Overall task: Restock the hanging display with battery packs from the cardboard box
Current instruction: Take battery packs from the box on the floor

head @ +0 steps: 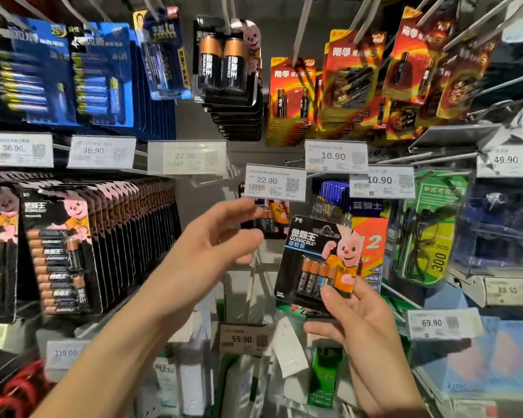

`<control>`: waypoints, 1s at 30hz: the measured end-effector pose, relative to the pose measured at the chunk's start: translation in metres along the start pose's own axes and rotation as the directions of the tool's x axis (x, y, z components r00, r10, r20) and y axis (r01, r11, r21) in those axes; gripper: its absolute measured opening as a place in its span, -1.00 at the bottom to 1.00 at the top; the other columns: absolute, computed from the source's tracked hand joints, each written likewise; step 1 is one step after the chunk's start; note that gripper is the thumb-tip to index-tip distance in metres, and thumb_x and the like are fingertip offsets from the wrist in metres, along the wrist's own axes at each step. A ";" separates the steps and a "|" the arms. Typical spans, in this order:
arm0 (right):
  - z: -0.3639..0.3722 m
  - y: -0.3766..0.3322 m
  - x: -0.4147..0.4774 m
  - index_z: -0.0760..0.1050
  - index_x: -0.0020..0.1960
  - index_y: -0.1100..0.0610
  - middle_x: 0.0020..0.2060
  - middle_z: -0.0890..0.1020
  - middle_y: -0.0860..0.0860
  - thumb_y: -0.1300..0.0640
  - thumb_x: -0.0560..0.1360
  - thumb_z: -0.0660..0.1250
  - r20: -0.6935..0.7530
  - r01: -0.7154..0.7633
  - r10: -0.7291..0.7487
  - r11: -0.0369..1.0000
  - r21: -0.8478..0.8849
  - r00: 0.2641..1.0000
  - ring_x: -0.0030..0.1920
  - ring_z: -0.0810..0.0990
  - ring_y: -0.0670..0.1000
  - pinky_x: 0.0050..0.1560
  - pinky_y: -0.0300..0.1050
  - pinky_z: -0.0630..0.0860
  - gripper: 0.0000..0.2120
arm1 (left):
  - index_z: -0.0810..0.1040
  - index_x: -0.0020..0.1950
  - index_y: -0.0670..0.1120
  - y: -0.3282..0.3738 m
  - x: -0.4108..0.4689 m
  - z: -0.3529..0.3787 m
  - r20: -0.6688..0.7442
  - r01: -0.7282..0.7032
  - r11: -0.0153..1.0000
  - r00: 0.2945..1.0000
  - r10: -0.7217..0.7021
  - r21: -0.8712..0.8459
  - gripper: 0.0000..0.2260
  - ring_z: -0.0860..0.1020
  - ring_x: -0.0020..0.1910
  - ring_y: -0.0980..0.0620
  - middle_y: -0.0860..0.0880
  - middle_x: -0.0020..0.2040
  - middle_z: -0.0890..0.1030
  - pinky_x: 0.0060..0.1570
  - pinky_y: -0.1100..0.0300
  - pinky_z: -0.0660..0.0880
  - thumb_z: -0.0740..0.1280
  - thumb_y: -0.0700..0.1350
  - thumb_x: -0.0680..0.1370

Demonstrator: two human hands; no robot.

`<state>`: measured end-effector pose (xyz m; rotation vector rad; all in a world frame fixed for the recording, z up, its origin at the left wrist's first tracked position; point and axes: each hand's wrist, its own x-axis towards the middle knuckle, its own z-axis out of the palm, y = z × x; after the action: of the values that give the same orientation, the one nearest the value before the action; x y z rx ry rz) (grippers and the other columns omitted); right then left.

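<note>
My right hand (363, 324) pinches the battery pack (314, 260) at its 5 o'clock corner, thumb in front. My left hand (215, 245) pinches the hanging pack (271, 220) at 9 o'clock; a price tag (274, 182) hides its top.

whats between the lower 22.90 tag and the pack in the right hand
A hanging pack, pinched by the left hand, sits between tag and held pack, per the head view.

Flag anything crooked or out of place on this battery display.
A white paper slip dangles crookedly beside the 59.90 price tag, seemingly stray. The battery pack in the right hand is tilted, not yet hung; the left hand pinches the hung pack.
</note>
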<state>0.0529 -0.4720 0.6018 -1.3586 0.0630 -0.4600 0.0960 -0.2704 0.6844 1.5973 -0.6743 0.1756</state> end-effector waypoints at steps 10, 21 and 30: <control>0.016 0.005 0.003 0.40 0.38 0.04 0.14 0.40 -0.01 0.08 0.59 0.37 0.020 -0.051 0.051 0.998 -0.026 0.998 -0.37 0.67 0.03 0.22 0.23 0.56 -0.62 | 0.56 0.37 0.04 0.029 0.009 -0.016 0.017 -0.186 0.982 0.982 0.187 -0.010 -0.61 0.64 0.23 0.03 0.15 0.32 0.61 0.07 0.02 0.55 0.39 -0.21 0.55; 0.056 -0.036 0.020 0.56 0.09 0.08 -0.13 0.60 0.05 0.20 0.63 0.32 0.210 0.238 -0.224 0.971 -0.041 0.952 -0.27 0.60 0.08 -0.25 -0.05 0.66 -0.92 | 0.54 0.38 0.06 0.026 0.017 -0.018 0.008 -0.223 0.968 0.975 0.224 0.111 -0.30 0.61 0.24 0.09 0.20 0.32 0.59 0.16 -0.01 0.61 0.20 -0.61 0.46; 0.071 -0.031 0.031 0.62 -0.12 -0.15 -0.23 0.55 -0.06 0.21 0.61 0.33 0.142 0.282 -0.276 0.959 -0.026 0.951 -0.33 0.59 -0.06 -0.19 0.10 0.67 -0.72 | 0.53 0.38 0.08 0.026 0.015 -0.020 0.027 -0.238 0.964 0.971 0.236 0.120 -0.24 0.60 0.25 0.12 0.21 0.34 0.57 0.14 0.05 0.62 0.16 -0.63 0.42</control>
<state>0.0940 -0.4214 0.6535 -1.4479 -0.2369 -0.6034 0.1006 -0.2562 0.7177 1.6329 -0.8789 0.3903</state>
